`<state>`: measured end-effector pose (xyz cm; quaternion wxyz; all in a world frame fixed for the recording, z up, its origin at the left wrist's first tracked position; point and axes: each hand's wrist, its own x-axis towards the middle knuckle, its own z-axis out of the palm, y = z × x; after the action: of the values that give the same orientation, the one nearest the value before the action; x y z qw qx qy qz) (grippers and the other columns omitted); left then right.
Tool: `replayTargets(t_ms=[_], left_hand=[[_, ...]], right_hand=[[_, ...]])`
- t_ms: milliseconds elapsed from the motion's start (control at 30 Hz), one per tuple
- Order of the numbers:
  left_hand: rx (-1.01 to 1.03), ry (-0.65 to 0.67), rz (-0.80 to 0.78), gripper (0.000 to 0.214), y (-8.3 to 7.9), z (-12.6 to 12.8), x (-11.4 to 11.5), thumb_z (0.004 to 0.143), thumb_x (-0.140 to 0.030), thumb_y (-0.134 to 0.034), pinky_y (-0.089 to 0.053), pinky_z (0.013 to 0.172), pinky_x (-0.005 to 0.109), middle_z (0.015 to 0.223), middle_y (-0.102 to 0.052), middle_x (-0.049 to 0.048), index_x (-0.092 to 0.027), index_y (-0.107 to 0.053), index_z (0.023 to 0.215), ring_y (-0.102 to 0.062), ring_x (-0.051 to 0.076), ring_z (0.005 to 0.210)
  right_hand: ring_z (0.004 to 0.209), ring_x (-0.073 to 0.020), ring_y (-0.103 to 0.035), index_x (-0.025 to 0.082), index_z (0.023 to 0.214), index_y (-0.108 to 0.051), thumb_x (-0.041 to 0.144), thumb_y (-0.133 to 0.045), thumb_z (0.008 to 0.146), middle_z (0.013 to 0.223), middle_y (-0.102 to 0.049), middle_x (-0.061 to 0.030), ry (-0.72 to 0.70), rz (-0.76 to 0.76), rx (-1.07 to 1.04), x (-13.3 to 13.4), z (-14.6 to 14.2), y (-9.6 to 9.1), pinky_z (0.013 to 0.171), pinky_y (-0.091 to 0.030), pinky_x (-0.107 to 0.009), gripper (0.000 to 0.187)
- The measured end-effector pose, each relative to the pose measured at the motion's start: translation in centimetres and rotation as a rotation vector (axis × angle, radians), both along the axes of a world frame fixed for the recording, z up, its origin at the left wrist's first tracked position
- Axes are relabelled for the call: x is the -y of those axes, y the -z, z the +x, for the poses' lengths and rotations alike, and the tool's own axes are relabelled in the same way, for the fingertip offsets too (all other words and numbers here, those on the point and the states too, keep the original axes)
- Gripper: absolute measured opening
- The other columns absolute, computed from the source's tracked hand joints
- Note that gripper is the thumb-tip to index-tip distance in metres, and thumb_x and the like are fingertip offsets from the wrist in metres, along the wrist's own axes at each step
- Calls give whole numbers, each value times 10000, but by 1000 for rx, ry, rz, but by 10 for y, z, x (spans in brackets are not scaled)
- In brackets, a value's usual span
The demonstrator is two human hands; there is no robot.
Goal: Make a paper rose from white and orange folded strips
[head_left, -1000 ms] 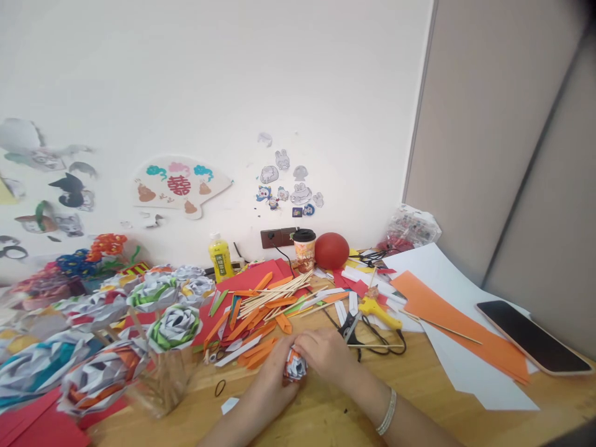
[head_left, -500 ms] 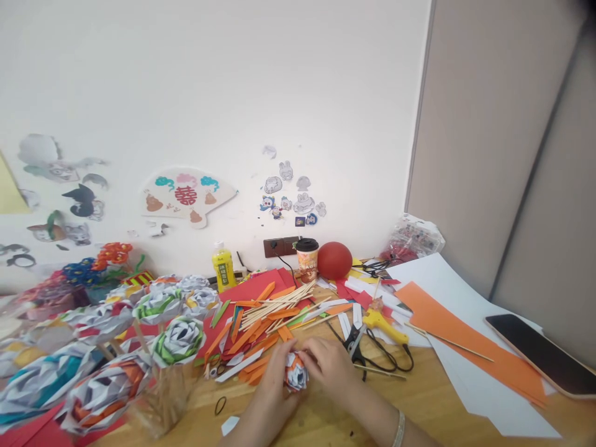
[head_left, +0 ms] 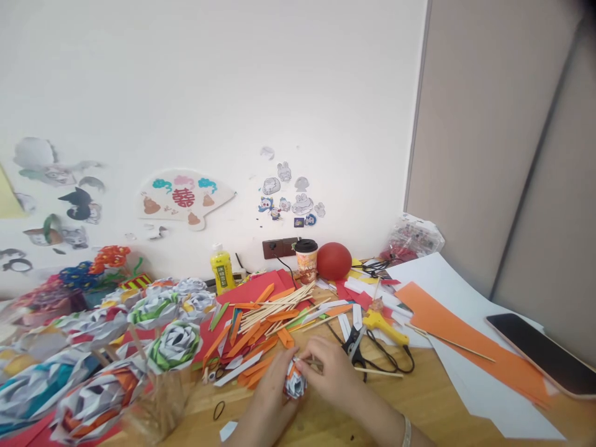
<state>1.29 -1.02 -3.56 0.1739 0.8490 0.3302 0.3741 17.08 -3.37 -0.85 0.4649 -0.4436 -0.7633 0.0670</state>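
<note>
A small folded paper flower (head_left: 295, 383), white with orange strips, is gripped by my left hand (head_left: 274, 385) from its left side. My right hand (head_left: 328, 366) pinches at the flower's upper right edge, fingertips pressed together against the paper. Whatever lies between those fingertips is too small to make out. Just beyond my hands sit loose folded orange paper strips (head_left: 285, 338) and a heap of thin wooden sticks (head_left: 274, 308). Black-handled scissors (head_left: 354, 344) lie close to my right hand, beside a yellow glue gun (head_left: 385, 327) with its cable.
Finished paper flowers (head_left: 174, 344) crowd the left side, some in a clear holder (head_left: 156, 406). A yellow bottle (head_left: 222, 270), a paper cup (head_left: 306, 261) and a red balloon (head_left: 334, 261) stand by the wall. White sheets (head_left: 470, 388), orange paper (head_left: 465, 341) and a phone (head_left: 540, 354) lie right.
The flower has been turned a little in my left hand, showing more orange at its top. My right fingers have shifted slightly along its edge. The view has moved slightly.
</note>
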Motion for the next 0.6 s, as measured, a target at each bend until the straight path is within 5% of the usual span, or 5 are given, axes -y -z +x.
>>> replayTargets(t_ms=[367,600], left_hand=[[22,-75,2,476,1,1,1,679,-87,-478,-467,826,371,1079,-531,127,-162,-348,1130,-542,214,984],[1,1,87,531,-12,2,9,649,-21,-458,-413,887,374,1098,-493,108,-200,-362,1139,-482,218,1041]], right_hand=[[664,-119,-532,188,756,-562,240,-505,825,713,-576,2,8,12,-43,6,3,-4,591,-389,-215,103],[641,-128,-535,184,796,-580,270,-402,880,694,-580,-16,34,111,50,9,5,-3,588,-406,-236,214]])
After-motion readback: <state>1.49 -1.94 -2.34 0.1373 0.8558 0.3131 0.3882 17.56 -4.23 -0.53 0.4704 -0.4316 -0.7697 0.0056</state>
